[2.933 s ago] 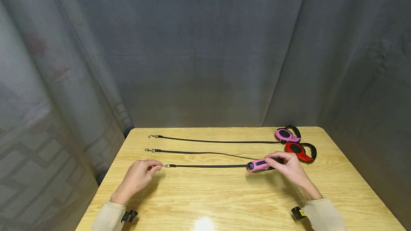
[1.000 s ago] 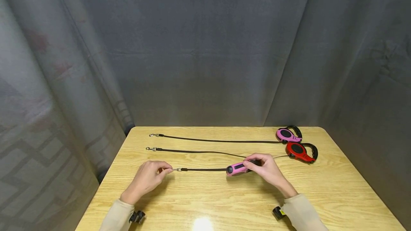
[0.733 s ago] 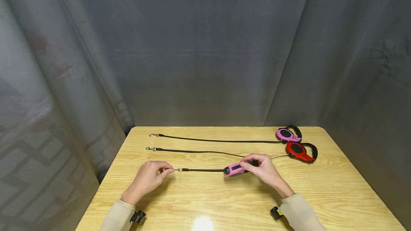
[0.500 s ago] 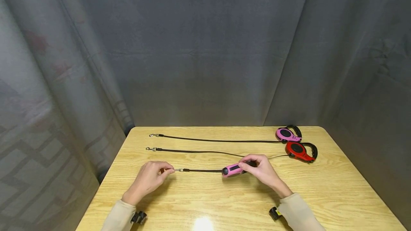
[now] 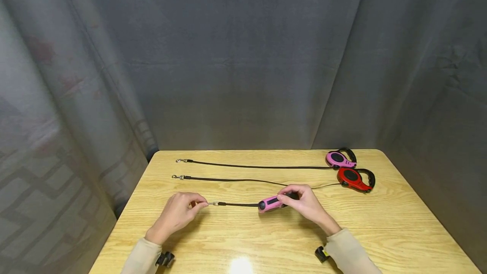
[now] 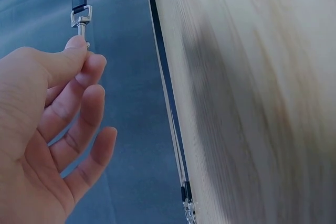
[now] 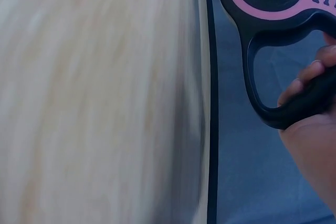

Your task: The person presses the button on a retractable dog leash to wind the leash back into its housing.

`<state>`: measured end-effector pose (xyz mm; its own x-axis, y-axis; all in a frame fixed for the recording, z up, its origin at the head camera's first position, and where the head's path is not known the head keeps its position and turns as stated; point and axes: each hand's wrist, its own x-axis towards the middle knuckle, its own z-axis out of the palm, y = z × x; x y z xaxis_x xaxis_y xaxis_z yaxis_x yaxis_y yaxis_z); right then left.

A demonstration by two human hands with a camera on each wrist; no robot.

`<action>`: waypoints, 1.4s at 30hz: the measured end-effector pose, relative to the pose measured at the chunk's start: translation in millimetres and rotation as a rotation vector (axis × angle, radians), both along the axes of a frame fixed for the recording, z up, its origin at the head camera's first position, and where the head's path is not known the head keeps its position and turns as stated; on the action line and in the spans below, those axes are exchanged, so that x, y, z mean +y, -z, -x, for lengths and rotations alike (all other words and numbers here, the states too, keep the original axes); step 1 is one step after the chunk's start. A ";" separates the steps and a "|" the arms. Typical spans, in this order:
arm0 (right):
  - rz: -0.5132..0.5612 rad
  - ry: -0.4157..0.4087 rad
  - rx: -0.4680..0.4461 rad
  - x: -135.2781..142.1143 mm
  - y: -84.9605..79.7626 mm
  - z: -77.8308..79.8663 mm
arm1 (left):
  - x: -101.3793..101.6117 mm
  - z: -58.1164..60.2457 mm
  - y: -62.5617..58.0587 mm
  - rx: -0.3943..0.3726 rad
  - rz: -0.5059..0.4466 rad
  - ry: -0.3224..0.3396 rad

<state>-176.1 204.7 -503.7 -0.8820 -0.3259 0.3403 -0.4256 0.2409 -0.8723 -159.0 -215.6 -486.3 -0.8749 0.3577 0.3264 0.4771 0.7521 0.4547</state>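
Observation:
A pink and black retractable dog leash point(image 5: 271, 203) is held up over the front part of the table. My right hand point(image 5: 302, 201) grips its black handle point(image 7: 310, 98), fingers curled through the loop in the right wrist view. From the casing a short black strap point(image 5: 239, 204) runs left, fairly straight, to a metal snap hook point(image 6: 81, 22). Between thumb and forefinger my left hand point(image 5: 178, 212) pinches that hook, the other fingers loosely bent. Part of the hook is hidden by the fingertips.
Behind, a second pink leash point(image 5: 340, 159) and a red leash point(image 5: 354, 179) lie at the right of the wooden table point(image 5: 243, 236), casings close together. Their straps stretch left to metal hooks point(image 5: 178, 177). Grey curtains point(image 5: 243, 62) stand around the table.
My right hand has moved left with the pink leash, and the strap between my hands has become shorter. My left hand has shifted slightly right, still pinching the hook.

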 end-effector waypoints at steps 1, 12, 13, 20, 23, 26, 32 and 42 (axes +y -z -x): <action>-0.001 -0.002 -0.001 -0.7 -0.2 0.1 | 0.4 -0.2 0.1 -0.003 -0.002 0.005; -0.013 0.006 -0.021 -8.5 -2.9 1.7 | 7.0 -0.3 -0.1 0.003 -0.001 0.037; -0.018 0.011 -0.028 -9.5 -3.1 1.9 | 7.9 -0.2 -0.2 0.005 -0.001 0.042; -0.030 0.004 -0.037 -16.8 -3.0 2.7 | 13.3 0.9 -0.1 0.003 -0.007 0.066; -0.022 -0.018 -0.037 -18.8 -1.8 3.3 | 14.7 1.5 -1.1 0.000 -0.010 0.074; -0.017 -0.035 -0.036 -21.3 -2.9 3.7 | 16.8 1.7 -2.1 -0.011 -0.020 0.088; -0.003 -0.061 -0.031 -26.2 -5.6 4.0 | 22.6 2.5 -2.7 0.005 -0.025 0.119; -0.010 -0.068 -0.028 -32.8 -5.9 2.3 | 30.7 3.1 0.2 0.017 -0.024 0.159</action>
